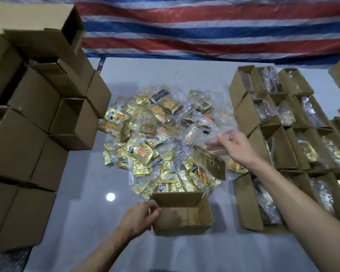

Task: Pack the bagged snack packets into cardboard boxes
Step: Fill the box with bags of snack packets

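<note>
Box (177,200) mouth up, long axis left-right, left hand (140,214) gripping its wall, right hand (234,146) spread over packets (145,152)

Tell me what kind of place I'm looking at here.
Probably a makeshift packing station: stacked cardboard boxes at left, a heap of bagged snack packets mid-table, rows of filled boxes at right.

A glossy pale grey desk (82,193) carries a loose heap of gold snack packets in clear bags (157,138) at its middle, with an open brown cardboard box (182,214) just in front of the heap. Stacked closed cardboard boxes (28,134) stand on the left, and rows of open filled boxes (283,124) on the right.
</note>
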Available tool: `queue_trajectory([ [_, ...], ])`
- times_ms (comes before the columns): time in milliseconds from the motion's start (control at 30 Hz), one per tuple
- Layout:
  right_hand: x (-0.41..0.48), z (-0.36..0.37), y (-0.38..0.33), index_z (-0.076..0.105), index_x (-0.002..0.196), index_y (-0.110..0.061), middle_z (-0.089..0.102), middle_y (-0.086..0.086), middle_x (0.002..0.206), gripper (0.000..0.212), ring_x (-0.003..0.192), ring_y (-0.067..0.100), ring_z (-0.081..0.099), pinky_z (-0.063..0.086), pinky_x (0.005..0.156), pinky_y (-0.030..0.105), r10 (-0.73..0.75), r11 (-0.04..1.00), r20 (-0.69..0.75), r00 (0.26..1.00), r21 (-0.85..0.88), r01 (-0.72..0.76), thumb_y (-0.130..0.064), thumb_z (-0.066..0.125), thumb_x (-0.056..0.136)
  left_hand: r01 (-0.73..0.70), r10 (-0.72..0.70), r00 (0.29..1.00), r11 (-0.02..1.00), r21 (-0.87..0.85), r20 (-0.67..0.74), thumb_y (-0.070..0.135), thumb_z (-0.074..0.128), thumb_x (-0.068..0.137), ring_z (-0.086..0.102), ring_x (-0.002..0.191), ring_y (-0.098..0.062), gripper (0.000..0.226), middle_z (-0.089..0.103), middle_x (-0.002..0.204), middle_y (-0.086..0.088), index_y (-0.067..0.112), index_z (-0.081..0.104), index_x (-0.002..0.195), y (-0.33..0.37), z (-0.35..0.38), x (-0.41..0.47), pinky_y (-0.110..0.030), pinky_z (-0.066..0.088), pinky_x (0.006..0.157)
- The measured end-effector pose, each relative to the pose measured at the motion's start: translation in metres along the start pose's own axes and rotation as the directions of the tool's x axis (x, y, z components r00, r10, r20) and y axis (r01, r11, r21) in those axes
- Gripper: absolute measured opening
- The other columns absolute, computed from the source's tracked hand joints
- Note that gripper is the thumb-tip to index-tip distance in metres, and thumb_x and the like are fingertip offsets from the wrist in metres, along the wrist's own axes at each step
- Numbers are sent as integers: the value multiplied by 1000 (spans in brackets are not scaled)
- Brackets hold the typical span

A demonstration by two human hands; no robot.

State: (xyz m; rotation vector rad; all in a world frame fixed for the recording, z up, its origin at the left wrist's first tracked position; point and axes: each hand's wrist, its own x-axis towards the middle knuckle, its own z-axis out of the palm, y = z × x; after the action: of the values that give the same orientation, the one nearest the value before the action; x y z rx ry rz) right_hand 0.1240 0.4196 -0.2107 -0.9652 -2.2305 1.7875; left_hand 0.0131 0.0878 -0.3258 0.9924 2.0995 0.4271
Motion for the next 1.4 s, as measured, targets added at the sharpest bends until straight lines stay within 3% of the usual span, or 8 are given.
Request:
queue_trajectory([
  [300,-37,24,-17,54,108,16,76,11,104,37,93,30,75,62,78,42,-43,996,36,998,82,40,-20,47,105,4,-1,999,998,56,-53,42,48,94,55,69,-8,14,57,65,11,33,57,100,20,-4,-8,-29,35,57],
  [467,-57,39,-34,53,102,16,75,19,105,30,88,38,74,61,79,49,-63,989,115,991,143,46,-14,50,103,-2,-1,990,1000,-23,-141,44,51,94,55,69,-6,11,56,69,6,36,49,101,30,-9,-12,-31,44,64],
  [600,-72,46,-44,49,111,19,74,21,106,28,85,42,73,59,79,56,-60,982,163,985,185,29,-7,50,102,-161,85,936,966,-201,-341,65,55,85,53,86,4,57,49,107,22,47,34,134,43,-11,-19,-27,50,75],
  [700,-81,50,-43,46,113,21,73,24,107,29,85,46,72,56,79,62,-53,974,217,975,228,2,-4,51,101,-333,167,871,892,-306,-462,71,64,77,52,106,4,70,45,125,29,56,34,138,59,-16,-26,-16,46,85],
  [767,-87,53,-40,45,116,24,72,25,109,34,86,47,72,56,78,62,-54,965,250,967,261,-14,-5,52,100,-402,204,853,844,-356,-481,70,67,77,55,108,-1,64,54,122,27,55,43,134,70,-20,-29,-10,43,87],
  [933,-97,57,-29,42,111,23,70,31,107,37,84,53,70,61,69,55,-69,919,252,965,392,-37,-8,57,96,-472,238,836,772,-427,-494,47,59,91,58,76,-4,26,68,84,8,26,71,98,92,-28,-36,-18,43,70],
  [1233,-107,62,2,41,112,15,67,33,112,41,90,55,68,62,69,53,-75,860,270,960,504,-74,-13,65,93,-441,240,860,794,-417,-451,47,53,93,63,76,-6,30,69,82,18,22,70,96,84,-17,-44,-17,46,71],
  [1400,-106,71,35,46,129,-14,74,21,105,48,88,47,72,62,73,53,74,889,209,975,429,-159,-19,69,88,-325,220,932,857,-400,-288,37,54,96,60,77,-8,20,69,83,11,24,68,95,70,-3,-31,-30,48,76],
])
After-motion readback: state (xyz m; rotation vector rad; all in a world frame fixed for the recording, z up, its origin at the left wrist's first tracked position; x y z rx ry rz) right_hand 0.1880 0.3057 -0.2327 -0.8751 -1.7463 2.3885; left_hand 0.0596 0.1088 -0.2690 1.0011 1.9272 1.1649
